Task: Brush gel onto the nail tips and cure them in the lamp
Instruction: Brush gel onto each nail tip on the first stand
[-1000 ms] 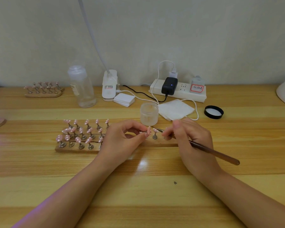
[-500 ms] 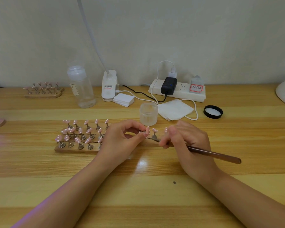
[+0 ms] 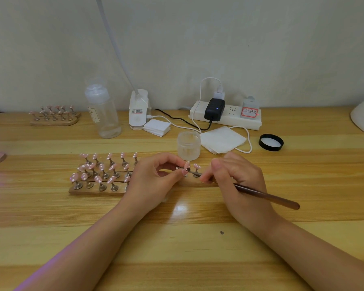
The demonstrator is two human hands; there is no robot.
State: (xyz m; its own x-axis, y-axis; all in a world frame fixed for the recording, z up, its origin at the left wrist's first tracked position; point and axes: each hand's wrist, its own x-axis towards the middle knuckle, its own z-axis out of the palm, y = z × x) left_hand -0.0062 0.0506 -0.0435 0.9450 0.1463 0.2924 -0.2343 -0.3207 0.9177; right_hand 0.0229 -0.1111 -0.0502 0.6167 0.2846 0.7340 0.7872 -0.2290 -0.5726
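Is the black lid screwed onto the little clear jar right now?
No. The black lid lies by itself on the table, off to the right of the open clear jar.

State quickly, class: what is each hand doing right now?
Left hand: closed, pinching a nail tip on its stand.
Right hand: closed, holding the brush.

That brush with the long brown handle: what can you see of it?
The brush is slim, with a dark brown, glossy, wood-like handle that thickens toward its rounded rear end. The right hand grips it like a pen, handle slanting down to the right above the table. Its thin metallic front end meets a pink nail tip that the left hand pinches. The bristles are too small to make out.
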